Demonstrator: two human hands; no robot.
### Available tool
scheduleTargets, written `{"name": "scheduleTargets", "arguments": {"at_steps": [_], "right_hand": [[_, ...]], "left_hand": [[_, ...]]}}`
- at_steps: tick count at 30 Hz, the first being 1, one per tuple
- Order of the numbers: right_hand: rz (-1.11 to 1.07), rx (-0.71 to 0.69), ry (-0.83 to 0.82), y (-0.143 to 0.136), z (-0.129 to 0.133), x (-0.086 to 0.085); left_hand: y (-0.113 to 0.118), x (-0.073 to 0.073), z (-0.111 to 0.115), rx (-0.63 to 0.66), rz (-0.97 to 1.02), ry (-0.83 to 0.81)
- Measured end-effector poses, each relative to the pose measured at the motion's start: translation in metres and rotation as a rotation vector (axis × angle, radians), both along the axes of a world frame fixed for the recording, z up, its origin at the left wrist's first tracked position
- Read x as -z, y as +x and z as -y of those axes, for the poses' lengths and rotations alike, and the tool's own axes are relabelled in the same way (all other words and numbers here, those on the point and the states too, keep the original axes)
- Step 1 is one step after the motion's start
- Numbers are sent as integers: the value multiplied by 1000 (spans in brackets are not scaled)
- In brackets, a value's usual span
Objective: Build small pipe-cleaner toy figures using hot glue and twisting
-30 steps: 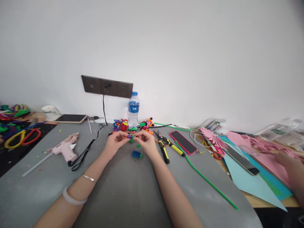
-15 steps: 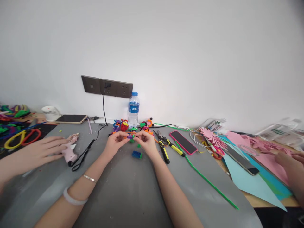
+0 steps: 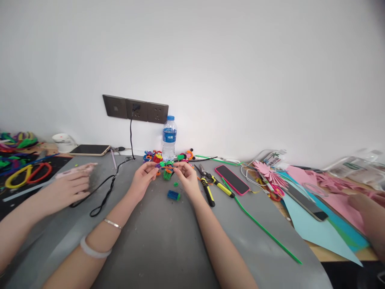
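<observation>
My left hand [image 3: 144, 177] and my right hand [image 3: 187, 177] face each other over the grey table mat. Both are pinched on a small green-and-purple pipe-cleaner figure [image 3: 167, 174], each at one side of it. Below the figure lie a blue block with a green end [image 3: 173, 195] and a small green piece [image 3: 175, 184]. Behind my fingers stand several colourful pipe-cleaner figures [image 3: 157, 156], partly hidden. To the right of my right hand are pliers with yellow-and-black handles [image 3: 208, 192].
At the left, another person's hand [image 3: 70, 188] holds a pink glue gun [image 3: 67, 172] with a black cord [image 3: 111, 188]. A water bottle [image 3: 169, 138] stands by the wall. Rightward lie a pink-cased phone [image 3: 232, 180], a green pipe cleaner [image 3: 264, 228], coloured paper [image 3: 319, 235] and another person's hand [image 3: 365, 210].
My hands have moved slightly apart, and more of the green figure shows between them. At the left, the other person has picked up the glue gun and drawn it leftward.
</observation>
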State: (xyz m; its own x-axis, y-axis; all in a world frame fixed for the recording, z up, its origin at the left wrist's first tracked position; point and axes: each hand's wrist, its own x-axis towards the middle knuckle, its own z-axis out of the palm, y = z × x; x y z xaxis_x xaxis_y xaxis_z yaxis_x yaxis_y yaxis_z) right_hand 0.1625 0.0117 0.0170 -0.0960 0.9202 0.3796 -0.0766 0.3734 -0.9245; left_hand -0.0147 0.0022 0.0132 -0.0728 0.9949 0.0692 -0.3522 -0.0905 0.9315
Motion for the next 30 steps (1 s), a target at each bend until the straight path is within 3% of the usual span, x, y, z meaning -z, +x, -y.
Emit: {"name": "scheduleTargets", "arguments": {"at_steps": [14, 21, 30], "right_hand": [[-16, 31, -11, 2, -1, 2], [-36, -19, -13, 0, -3, 5], [121, -9, 68, -1, 2, 4]], "left_hand": [[-1, -1, -4, 66, 217, -204], [1, -5, -1, 117, 164, -206], [3, -5, 3, 174, 60, -129]]}}
